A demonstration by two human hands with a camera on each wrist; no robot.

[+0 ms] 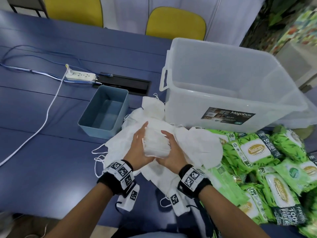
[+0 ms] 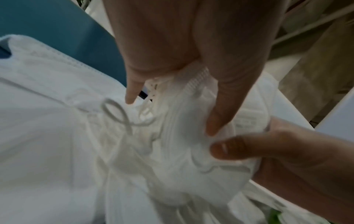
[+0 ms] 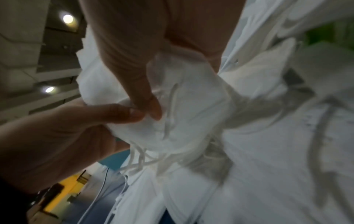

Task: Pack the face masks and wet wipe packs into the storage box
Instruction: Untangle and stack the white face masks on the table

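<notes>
A stack of white face masks [image 1: 156, 145] is squeezed between my two hands just above the table. My left hand [image 1: 138, 146] grips its left side and my right hand [image 1: 169, 152] grips its right side, thumbs on top. In the left wrist view my left hand [image 2: 191, 94] curls over the mask stack [image 2: 182, 151], with ear loops hanging below. The right wrist view shows my right hand [image 3: 149, 84] pinching the mask stack [image 3: 187, 115]. More loose masks [image 1: 197, 145] lie underneath. The clear storage box [image 1: 202, 100] stands behind, with nothing visible inside. Green wet wipe packs [image 1: 257, 152] are heaped to the right.
A small blue bin [image 1: 85, 117] sits left of the mask pile. Further left are a white power strip [image 1: 80, 76] and its cables on the blue table [image 1: 42, 152]. Two yellow chairs [image 1: 175, 23] stand behind the table.
</notes>
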